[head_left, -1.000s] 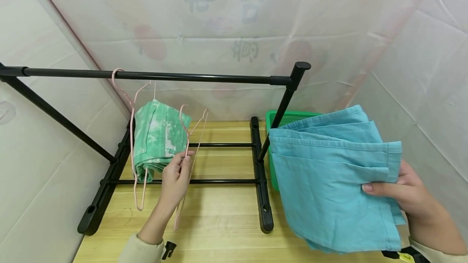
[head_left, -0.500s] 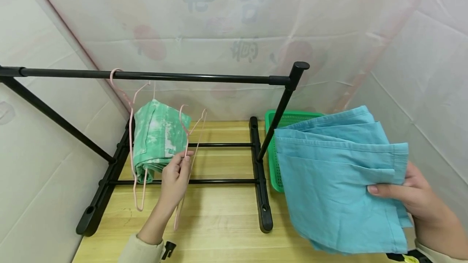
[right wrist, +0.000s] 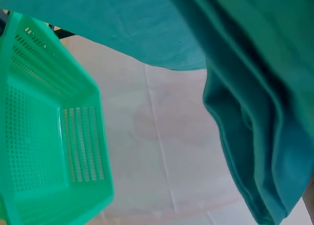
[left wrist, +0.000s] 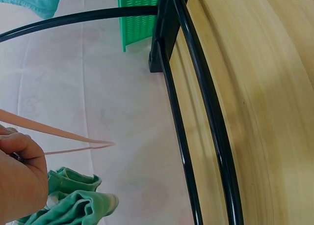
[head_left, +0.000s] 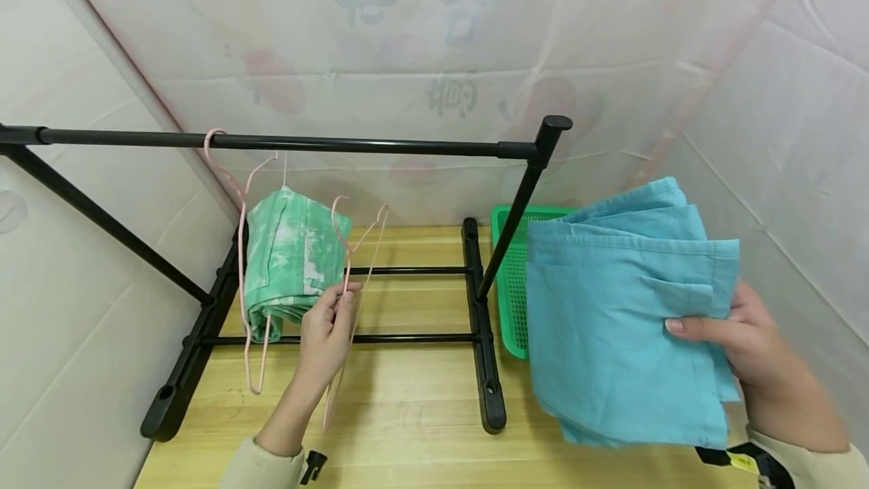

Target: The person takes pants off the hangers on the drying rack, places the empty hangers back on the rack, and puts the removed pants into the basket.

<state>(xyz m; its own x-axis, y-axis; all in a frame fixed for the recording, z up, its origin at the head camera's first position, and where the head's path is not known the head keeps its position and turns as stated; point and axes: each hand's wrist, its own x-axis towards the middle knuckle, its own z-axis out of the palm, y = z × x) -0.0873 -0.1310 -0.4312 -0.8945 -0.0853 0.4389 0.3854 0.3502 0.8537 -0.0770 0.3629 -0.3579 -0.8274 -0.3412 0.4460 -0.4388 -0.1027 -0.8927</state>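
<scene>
In the head view my left hand [head_left: 329, 327] pinches a pink hanger [head_left: 348, 270] between thumb and fingers, below the rack's bar. That hanger is bare, its hook free of the bar. My right hand [head_left: 760, 353] grips a folded light-blue garment [head_left: 624, 323] by its right side, thumb in front and the other fingers mostly hidden behind. The garment is held up over the table, overlapping a green basket [head_left: 514, 300]. Left of my left hand, a green-and-white tie-dye garment [head_left: 295, 255] hangs folded over another pink hanger [head_left: 242, 278], hooked on the black bar [head_left: 366, 144].
The black rack's right foot [head_left: 485, 368] and left foot [head_left: 178, 383] stand on the wooden table [head_left: 414, 413]. Two low crossbars join them. A slanted post [head_left: 519, 210] rises beside the basket. Whitish cloth walls [head_left: 407, 36] enclose the back and sides.
The blue garment in my right hand shifts slightly right, then rises a little, uncovering more of the basket. My left hand and its hanger stay nearly still.
</scene>
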